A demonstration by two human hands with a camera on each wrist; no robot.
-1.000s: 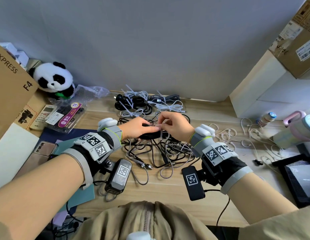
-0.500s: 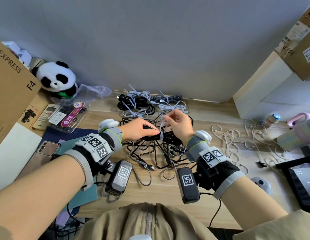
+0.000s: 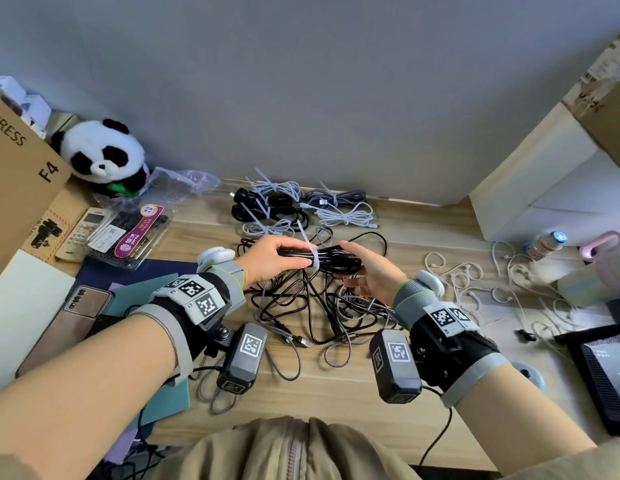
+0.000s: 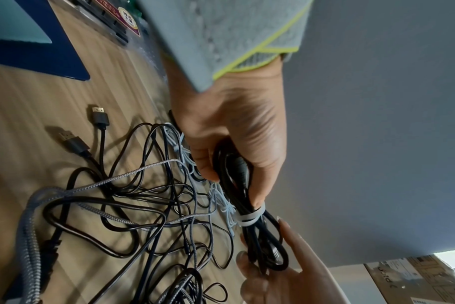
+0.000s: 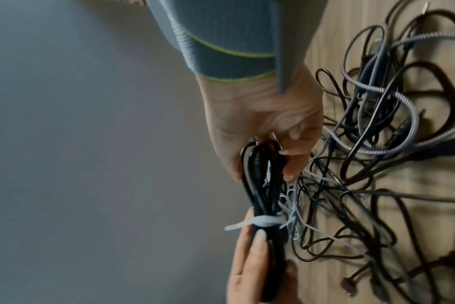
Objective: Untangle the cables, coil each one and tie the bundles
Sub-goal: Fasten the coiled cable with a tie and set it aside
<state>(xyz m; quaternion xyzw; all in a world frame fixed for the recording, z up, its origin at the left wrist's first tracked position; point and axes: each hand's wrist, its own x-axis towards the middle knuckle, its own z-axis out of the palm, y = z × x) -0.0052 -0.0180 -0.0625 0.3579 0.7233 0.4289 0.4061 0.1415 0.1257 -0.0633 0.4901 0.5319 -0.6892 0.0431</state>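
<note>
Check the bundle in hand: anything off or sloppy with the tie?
The white zip tie is cinched around the black cable bundle, but its long tail sticks up untrimmed. The left hand grips one end, the right hand holds the other. Beneath them, the tangled pile is still unsorted.

bundle (image 3: 331, 260): black
tie (image 3: 315, 260): white
tangle (image 3: 312, 306): black cords mixed with grey-and-white braided ones
panda (image 3: 104, 155): black and white, green at its base
desk (image 3: 336, 382): light wood grain
wall (image 3: 301, 81): plain grey
wrist bands (image 3: 410, 295): grey, lime-green piping
bottle (image 3: 544, 244): white, blue cap
box (image 3: 21, 168): brown, black lettering
</note>
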